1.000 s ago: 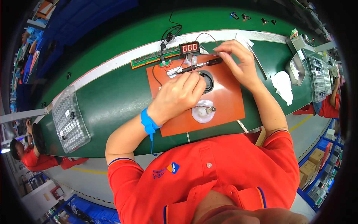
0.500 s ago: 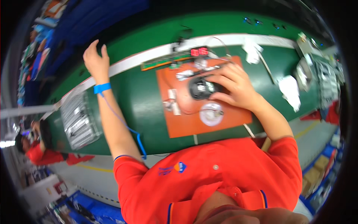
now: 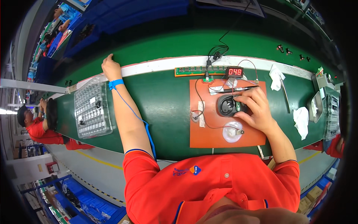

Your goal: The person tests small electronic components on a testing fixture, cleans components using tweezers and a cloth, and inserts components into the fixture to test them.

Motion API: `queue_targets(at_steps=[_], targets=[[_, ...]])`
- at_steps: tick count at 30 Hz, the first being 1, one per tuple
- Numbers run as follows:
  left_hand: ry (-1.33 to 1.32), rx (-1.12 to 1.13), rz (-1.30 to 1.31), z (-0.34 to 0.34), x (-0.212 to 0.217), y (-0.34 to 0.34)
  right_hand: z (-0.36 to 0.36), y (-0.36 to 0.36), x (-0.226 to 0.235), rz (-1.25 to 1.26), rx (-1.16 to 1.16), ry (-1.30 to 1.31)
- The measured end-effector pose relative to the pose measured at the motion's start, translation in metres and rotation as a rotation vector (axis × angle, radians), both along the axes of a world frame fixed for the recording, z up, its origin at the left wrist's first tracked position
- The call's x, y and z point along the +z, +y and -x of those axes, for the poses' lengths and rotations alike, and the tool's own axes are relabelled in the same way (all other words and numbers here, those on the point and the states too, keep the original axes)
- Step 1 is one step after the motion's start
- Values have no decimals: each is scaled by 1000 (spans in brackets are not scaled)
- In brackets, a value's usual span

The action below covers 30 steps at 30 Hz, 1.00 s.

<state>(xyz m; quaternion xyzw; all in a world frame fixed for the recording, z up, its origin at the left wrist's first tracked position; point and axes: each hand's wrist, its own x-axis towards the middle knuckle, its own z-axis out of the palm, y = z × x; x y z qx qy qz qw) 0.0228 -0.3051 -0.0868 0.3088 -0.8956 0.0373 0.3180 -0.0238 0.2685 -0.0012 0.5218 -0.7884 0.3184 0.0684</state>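
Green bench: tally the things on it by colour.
Orange mat: 1
Black part under the right hand: 1
White rags: 2
Clear tray near the left hand: 1
Red-digit display: 1
Total: 6

You are at a factory assembly line: a long green conveyor belt [image 3: 164,100] runs past your station, with an orange work mat [image 3: 223,130], a red digital counter [image 3: 235,71], a clear parts tray [image 3: 92,108], and another worker [image 3: 33,125] in the same orange uniform beside you.
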Motion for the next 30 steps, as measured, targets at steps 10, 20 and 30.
queue_targets(at_steps=[10, 20, 30], targets=[[168, -124, -233, 7, 50, 74, -8, 1, 7, 6, -68, 32], [52, -990, -864, 12, 121, 338, -27, 18, 3, 85, -98, -481], [54, -1242, -625, 9, 80, 396, -50, 48, -2, 89, 58, -211]])
